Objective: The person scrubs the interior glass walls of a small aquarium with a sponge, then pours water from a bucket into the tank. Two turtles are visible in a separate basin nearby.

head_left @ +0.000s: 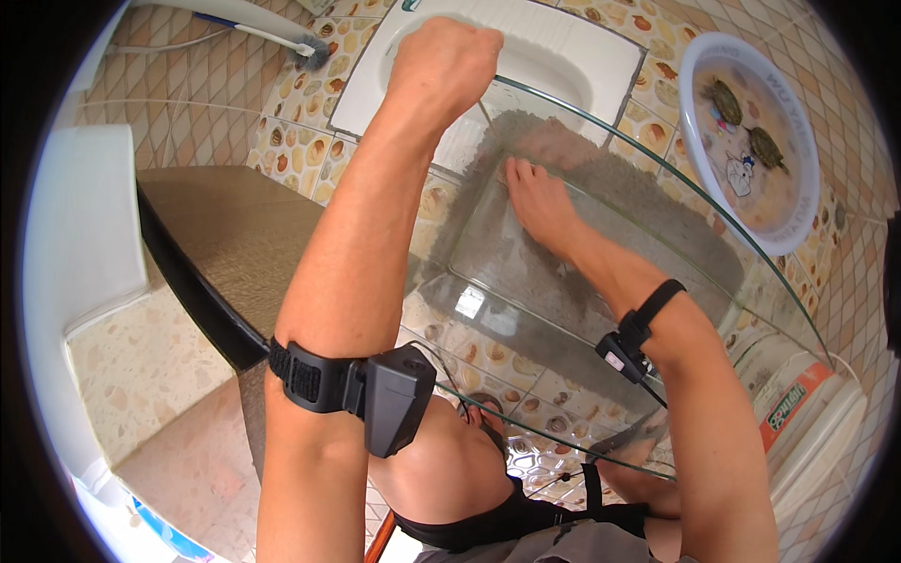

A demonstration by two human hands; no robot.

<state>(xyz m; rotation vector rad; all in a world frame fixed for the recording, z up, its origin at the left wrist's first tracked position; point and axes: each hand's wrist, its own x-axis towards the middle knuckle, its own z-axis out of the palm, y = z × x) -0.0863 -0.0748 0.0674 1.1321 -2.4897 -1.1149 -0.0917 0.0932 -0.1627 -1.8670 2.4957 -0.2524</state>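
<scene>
A large clear glass tank stands in front of me, its walls and bottom clouded with grey grime. My left hand is closed at the tank's far left corner, its fingers curled over the rim. Inside the tank, my right hand reaches down to the far left bottom corner. Its fingers are bent and pressed together against the glass; whatever lies under them is hidden. Black straps with small devices are fastened round both forearms.
A white squat toilet is set in the shell-patterned floor beyond the tank. At right sits a white basin with two turtles. A blue-handled brush lies far left; a white bucket stands near right.
</scene>
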